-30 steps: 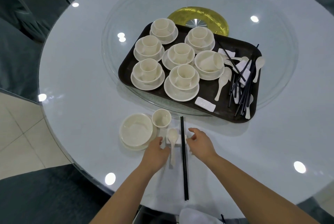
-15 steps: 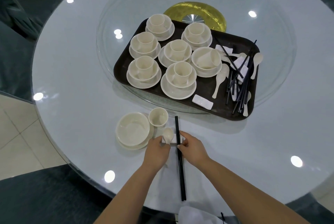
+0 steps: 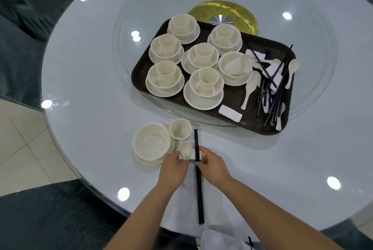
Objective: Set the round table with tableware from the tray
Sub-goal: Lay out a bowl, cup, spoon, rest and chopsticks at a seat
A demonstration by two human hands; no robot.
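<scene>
Here both hands, left and right, pinch the rest; tray beyond.

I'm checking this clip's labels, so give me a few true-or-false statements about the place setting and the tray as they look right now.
1. The pair of black chopsticks lies across the small white rest in front of the person. True.
2. The dark rectangular tray holds seven sets of cream cup, bowl and saucer. True.
3. The cream cup near the person lies on its side. False: it stands upright beside the cream bowl.
4. The left hand is reaching onto the tray. False: it is at the rest, as is the right hand.
5. The tray has no chopsticks left. False: loose black chopsticks lie at its right end.
</scene>
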